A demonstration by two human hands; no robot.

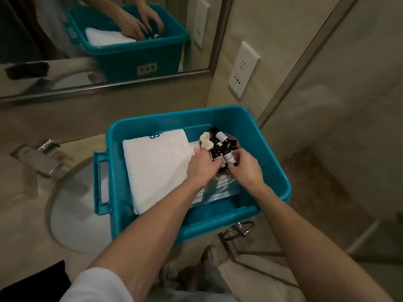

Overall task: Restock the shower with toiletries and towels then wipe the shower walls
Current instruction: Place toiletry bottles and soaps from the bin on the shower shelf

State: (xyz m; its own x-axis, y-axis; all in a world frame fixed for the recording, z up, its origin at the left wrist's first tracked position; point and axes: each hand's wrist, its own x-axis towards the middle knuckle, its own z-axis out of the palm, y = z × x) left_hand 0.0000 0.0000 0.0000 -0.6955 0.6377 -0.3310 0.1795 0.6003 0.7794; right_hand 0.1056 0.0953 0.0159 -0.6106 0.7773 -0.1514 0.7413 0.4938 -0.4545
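Note:
A teal plastic bin stands on the vanity counter. Inside it, folded white towels fill the left half. On the right, several small dark toiletry bottles with white labels lie on a small tray, with two pale round soaps beside them. My left hand reaches into the bin, its fingers curled at the bottles. My right hand grips a labelled dark bottle from the other side. Both hands hide the near edge of the tray.
A round sink and a chrome tap lie left of the bin. The mirror behind reflects the bin and hands. A wall socket plate is at the right, next to a glass shower panel. A chrome ring holder hangs below the counter.

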